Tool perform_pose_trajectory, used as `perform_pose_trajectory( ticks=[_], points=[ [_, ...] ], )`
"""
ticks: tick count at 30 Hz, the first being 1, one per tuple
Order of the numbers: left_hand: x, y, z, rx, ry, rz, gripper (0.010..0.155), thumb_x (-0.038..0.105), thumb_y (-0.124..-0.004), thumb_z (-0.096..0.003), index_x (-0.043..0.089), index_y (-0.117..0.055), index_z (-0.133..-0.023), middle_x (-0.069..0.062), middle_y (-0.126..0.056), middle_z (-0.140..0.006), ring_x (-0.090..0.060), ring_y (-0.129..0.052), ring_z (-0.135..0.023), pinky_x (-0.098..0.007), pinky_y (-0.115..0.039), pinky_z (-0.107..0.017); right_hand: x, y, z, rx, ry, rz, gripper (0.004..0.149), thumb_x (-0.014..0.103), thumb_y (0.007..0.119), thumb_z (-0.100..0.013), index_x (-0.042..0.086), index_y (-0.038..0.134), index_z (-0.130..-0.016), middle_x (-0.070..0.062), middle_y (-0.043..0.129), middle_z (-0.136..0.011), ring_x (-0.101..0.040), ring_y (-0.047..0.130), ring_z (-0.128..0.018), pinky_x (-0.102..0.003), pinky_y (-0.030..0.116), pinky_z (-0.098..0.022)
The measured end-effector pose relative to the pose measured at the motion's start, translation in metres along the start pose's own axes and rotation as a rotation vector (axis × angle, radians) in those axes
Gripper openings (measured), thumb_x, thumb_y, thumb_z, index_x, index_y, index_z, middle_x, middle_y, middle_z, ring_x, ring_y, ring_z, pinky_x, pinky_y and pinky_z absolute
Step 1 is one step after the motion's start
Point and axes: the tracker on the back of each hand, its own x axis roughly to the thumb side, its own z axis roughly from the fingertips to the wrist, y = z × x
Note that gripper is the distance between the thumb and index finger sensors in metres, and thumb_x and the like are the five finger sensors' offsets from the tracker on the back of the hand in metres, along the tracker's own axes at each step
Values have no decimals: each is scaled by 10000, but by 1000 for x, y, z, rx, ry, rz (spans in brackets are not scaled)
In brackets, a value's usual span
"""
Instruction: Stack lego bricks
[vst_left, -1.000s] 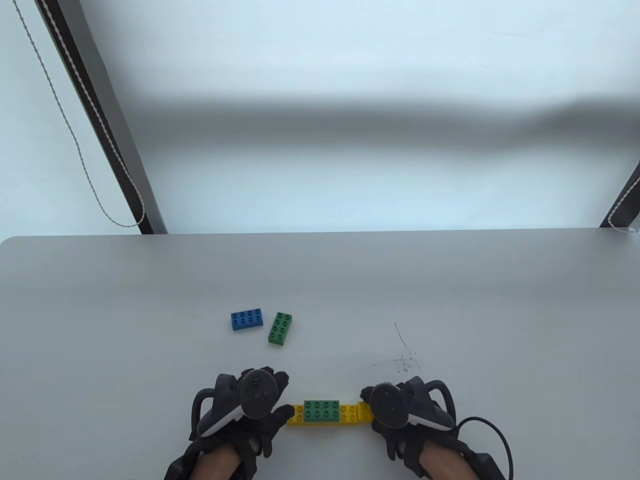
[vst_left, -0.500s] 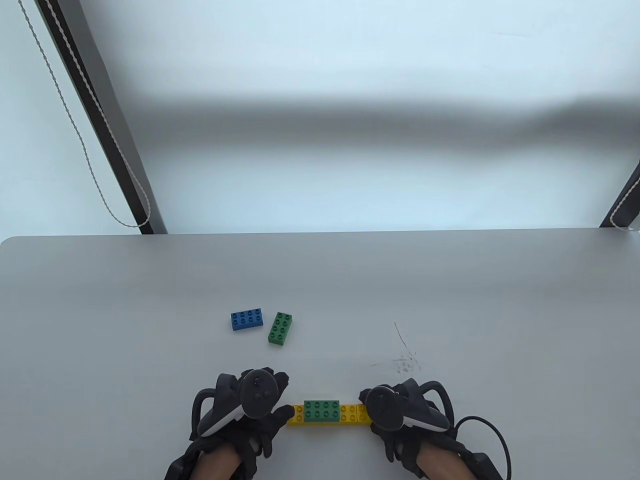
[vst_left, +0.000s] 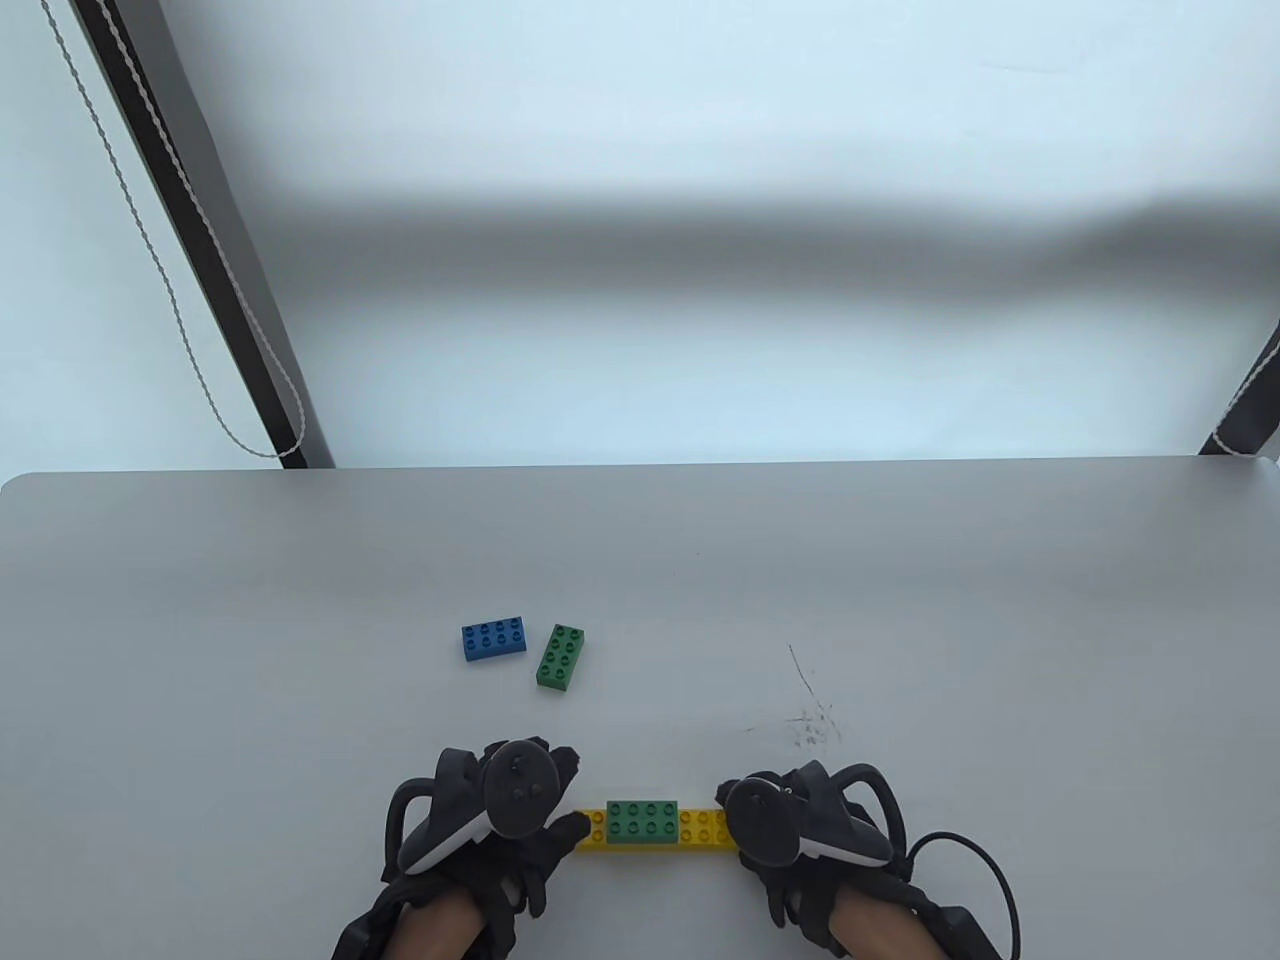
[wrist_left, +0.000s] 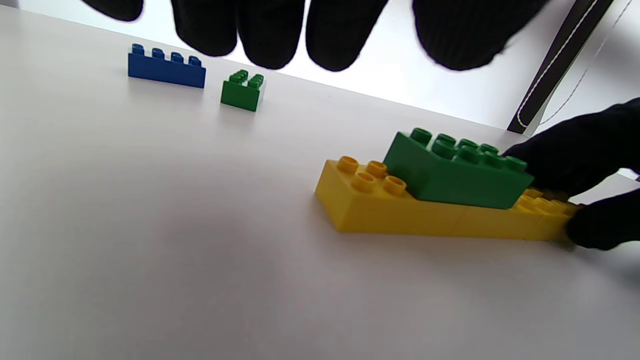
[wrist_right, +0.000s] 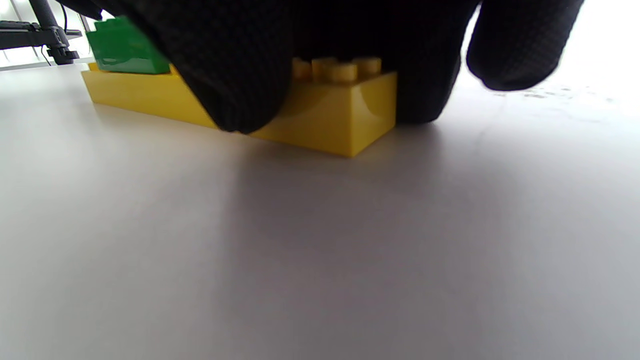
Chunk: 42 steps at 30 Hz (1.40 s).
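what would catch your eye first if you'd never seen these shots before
Near the table's front edge, a green brick sits stacked on the middle of a yellow row of bricks, flanked by the two gloved hands: the left hand at its left end, the right hand gripping its right end. Farther back to the left lie a loose blue brick and a second green brick, close together.

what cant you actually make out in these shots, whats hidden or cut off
- Table view: the right end of the yellow bricks is covered by the right hand and its tracker.
- Table view: whether the left hand touches the yellow end; the tracker hides its fingers.
- Right wrist view: the green brick on top is mostly behind gloved fingers.
- Left wrist view: only the left fingertips show, cut off by the top edge.
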Motion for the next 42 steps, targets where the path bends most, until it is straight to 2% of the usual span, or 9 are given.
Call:
perform_pose_trajectory(
  ticks=[8,16,22,25,29,33,42],
  points=[
    [0,2,1,16,17,-9,714,574,-718,-403,268,-602,-1037,-104,-571,-1145,-386,-535,-1045,-674,-477,-715,2,0,0,0,0,17,651,321,917,-322,133,695,-905,-133,827,-880,-397,902,-720,-590,773,-525],
    [-5,9,1,72,72,-23,712,575,-721,-404,260,-614,-1033,-104,-614,-1125,-376,-590,-1020,-668,-504,-708,1,-8,3,-18,3,-25,707,402,911,-321,123,672,-924,-155,805,-906,-422,889,-745,-600,769,-526],
    [-6,15,-11,110,118,-60,715,577,-736,-403,261,-614,-1032,-95,-634,-1114,-370,-630,-999,-657,-538,-700,-1,-17,8,-52,16,-46,714,418,904,-322,124,667,-928,-158,800,-910,-424,885,-750,-601,767,-527],
    [-4,18,-24,117,137,-79,723,579,-752,-399,260,-611,-1032,-96,-661,-1100,-367,-668,-976,-645,-570,-690,-4,-21,10,-69,25,-58,719,426,903,-322,124,666,-930,-158,800,-912,-423,885,-752,-602,766,-528],
    [-4,20,-46,66,154,-55,740,564,-789,-392,259,-593,-1038,-95,-669,-1095,-367,-693,-964,-638,-590,-683,-9,-24,13,-84,41,-76,718,428,901,-323,123,667,-929,-159,800,-912,-424,885,-751,-602,765,-529],
    [-6,21,-69,49,203,-105,766,559,-806,-386,261,-559,-1046,-100,-679,-1088,-364,-711,-954,-629,-604,-680,-15,-26,15,-90,53,-128,715,429,900,-324,122,670,-928,-161,800,-912,-426,886,-750,-602,766,-527],
    [-8,15,-112,-3,297,-150,794,563,-802,-384,289,-484,-1058,-118,-707,-1067,-371,-754,-923,-618,-633,-666,-27,-30,18,-105,76,-166,713,432,898,-327,121,673,-927,-163,801,-910,-427,887,-748,-603,767,-524]
  ],
)
